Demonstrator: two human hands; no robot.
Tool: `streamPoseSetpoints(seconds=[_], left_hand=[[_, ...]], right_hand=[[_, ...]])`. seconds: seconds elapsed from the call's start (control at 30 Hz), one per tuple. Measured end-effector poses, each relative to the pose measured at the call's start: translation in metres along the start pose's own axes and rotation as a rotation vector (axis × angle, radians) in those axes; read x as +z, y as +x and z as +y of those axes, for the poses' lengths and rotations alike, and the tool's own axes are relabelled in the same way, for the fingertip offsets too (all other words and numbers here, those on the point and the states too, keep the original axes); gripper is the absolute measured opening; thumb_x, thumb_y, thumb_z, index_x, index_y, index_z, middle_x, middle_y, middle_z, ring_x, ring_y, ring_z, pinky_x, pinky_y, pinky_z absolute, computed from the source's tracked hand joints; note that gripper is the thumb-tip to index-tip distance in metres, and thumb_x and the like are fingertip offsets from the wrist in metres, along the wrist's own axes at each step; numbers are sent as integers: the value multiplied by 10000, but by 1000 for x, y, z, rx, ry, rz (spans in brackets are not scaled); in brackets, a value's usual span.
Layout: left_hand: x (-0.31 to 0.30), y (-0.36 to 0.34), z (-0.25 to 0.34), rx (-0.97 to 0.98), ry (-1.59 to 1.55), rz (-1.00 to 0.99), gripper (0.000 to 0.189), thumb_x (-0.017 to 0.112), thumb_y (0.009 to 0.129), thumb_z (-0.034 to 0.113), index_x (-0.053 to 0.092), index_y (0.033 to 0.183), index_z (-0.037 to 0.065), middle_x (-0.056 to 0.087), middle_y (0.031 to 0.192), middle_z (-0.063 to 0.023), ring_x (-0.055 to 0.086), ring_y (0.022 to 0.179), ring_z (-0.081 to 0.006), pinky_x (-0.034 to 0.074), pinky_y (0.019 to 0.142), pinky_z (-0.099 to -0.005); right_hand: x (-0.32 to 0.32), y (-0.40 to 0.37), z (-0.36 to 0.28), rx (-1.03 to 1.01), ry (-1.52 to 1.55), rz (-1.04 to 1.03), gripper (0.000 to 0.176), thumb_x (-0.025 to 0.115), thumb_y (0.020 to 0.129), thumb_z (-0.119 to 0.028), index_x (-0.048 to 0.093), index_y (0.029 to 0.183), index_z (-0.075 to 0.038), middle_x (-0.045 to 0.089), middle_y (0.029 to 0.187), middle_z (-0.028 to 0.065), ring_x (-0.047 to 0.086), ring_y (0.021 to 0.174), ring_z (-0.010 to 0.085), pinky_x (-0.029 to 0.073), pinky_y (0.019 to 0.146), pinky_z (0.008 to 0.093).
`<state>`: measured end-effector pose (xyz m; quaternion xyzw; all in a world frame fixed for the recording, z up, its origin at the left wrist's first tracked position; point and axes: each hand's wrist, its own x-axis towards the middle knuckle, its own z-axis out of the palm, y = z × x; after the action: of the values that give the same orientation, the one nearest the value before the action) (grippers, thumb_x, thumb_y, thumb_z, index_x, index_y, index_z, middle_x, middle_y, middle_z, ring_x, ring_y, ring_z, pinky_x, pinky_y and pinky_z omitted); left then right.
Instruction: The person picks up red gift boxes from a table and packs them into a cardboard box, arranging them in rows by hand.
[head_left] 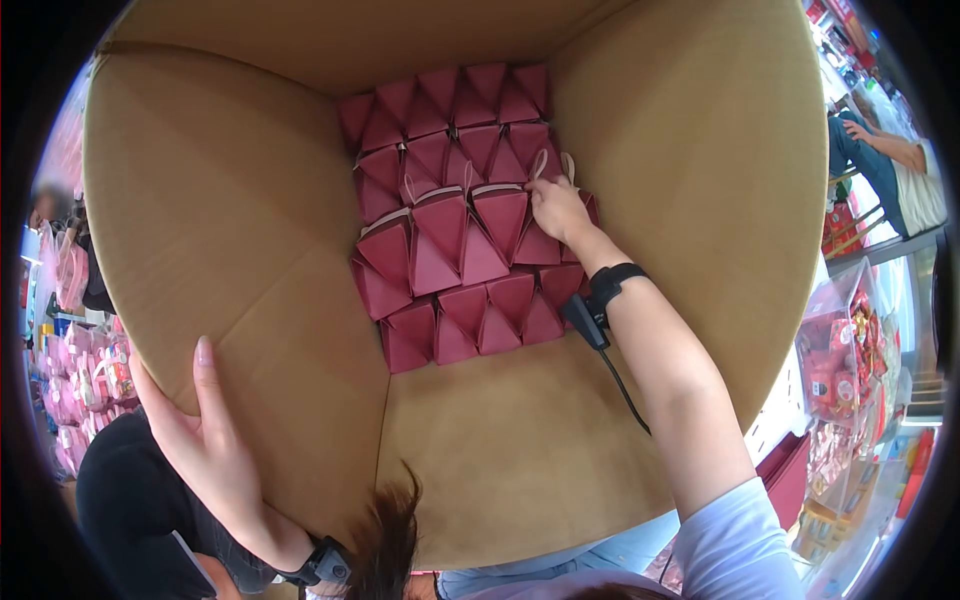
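Note:
A deep cardboard box (250, 230) stands open below me. Several dark red, triangular-faced gift boxes (440, 235) are packed in rows at its bottom, some with pale loop handles on top. My right hand (562, 212) reaches inside, its fingers closed at the top edge of a gift box on the right of a raised row. The fingertips partly hide what they pinch. My left hand (212, 440) grips the cardboard wall at the near left, thumb on the inner face and the other fingers behind the edge.
Black straps with small devices sit on both wrists, and a cable (625, 390) hangs from the right one. Clear bins with red packages (840, 350) stand at right, near a seated person (890, 165). Pink packages (85, 370) and another person's dark-clothed leg are at left.

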<state>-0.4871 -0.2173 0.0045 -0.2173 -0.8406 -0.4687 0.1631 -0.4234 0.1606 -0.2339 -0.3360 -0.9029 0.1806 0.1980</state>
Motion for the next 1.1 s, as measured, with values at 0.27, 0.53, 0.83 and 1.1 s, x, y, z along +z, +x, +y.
streamPoseSetpoints(seconds=[0.27, 0.53, 0.83, 1.1], left_hand=[[1, 0, 1, 0, 10, 7, 376, 551, 958, 76, 450, 1299, -45, 579, 1180, -133, 540, 1067, -172, 405, 950, -286], [2, 1, 0, 16, -37, -6, 360, 551, 954, 62, 453, 1280, -56, 580, 1171, -131, 538, 1056, -166, 410, 941, -281], [1, 3, 0, 74, 24, -19, 324, 557, 953, 73, 478, 1242, -50, 614, 1098, -139, 569, 990, -162, 435, 892, -280], [1, 7, -2, 170, 98, -11, 337, 561, 949, 91, 476, 1245, -47, 624, 1101, -157, 597, 985, -208, 442, 886, -299]], right_hand=[[-4, 3, -19, 1, -114, -573, 329, 460, 861, -158, 632, 984, 94, 610, 1079, 293, 588, 1060, 386, 441, 967, 434], [16, -21, -6, 2, 282, -295, 526, 413, 900, -142, 350, 1410, -32, 331, 1428, 310, 409, 1278, 424, 351, 1074, 429], [0, -14, -37, -100, 88, -174, 384, 398, 987, -282, 601, 1128, 11, 596, 1182, 187, 554, 1115, 345, 424, 985, 421], [-4, -11, -54, -270, -229, 125, 428, 451, 963, -351, 615, 1120, 12, 603, 1188, 173, 580, 1093, 349, 431, 976, 427]])
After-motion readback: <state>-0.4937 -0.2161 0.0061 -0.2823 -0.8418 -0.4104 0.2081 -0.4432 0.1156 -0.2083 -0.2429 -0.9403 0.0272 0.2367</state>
